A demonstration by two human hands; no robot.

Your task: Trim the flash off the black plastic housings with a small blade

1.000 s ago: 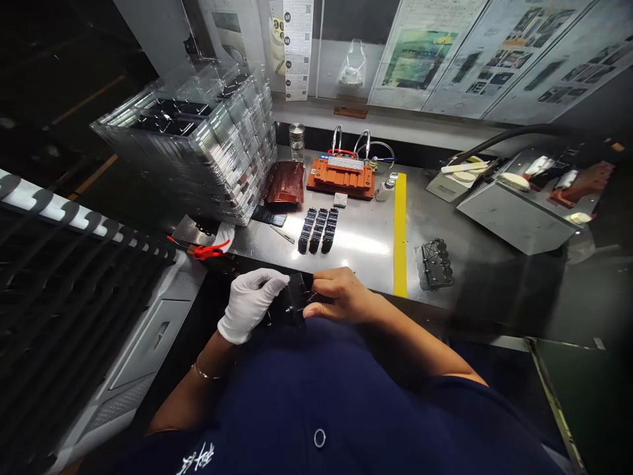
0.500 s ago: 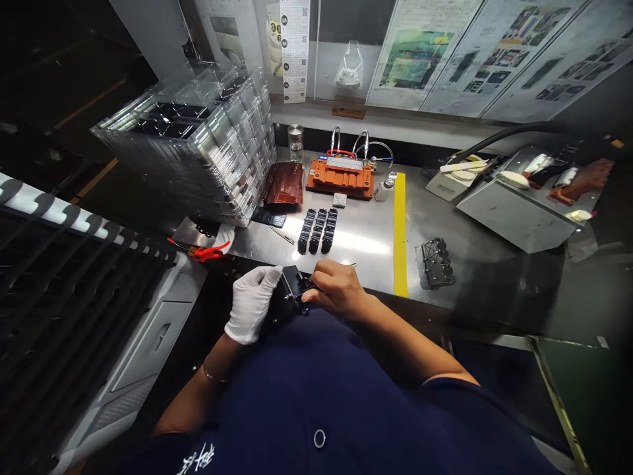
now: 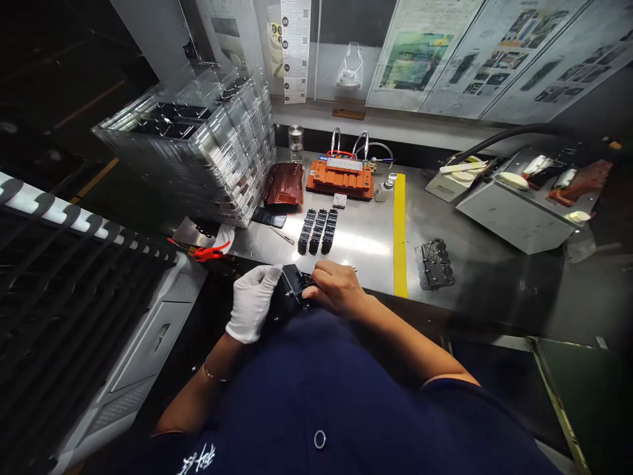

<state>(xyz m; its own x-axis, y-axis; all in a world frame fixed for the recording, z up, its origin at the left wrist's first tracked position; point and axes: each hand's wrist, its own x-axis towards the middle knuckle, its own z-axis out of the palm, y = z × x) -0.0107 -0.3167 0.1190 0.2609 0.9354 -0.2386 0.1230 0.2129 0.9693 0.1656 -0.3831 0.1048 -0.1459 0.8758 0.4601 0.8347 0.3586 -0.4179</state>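
A black molded plastic part (image 3: 293, 280) is held up in front of my chest, at the table's front edge. My left hand (image 3: 251, 300), in a white glove, pinches it by its left side. On its other side is my bare right hand (image 3: 336, 285), fingers curled and thumb pressed against the part's right side. Whether the right hand also grips a small tool is hidden; a thin tip shows just beyond its knuckles. Three black ribbed strips (image 3: 317, 231) lie side by side on the metal table just beyond my hands.
Stacked clear plastic trays (image 3: 232, 152) stand at the left, near red-handled pliers (image 3: 210, 252). An orange fixture (image 3: 341, 177) sits at the back beside a small white bottle (image 3: 383, 190). Right of the yellow tape (image 3: 399, 237) lie a black round-lobed part (image 3: 436, 264) and a grey box (image 3: 519, 211).
Both hands stay almost in place around the black plastic part. The right fingers and thumb have shifted very slightly; nothing on the table has moved.
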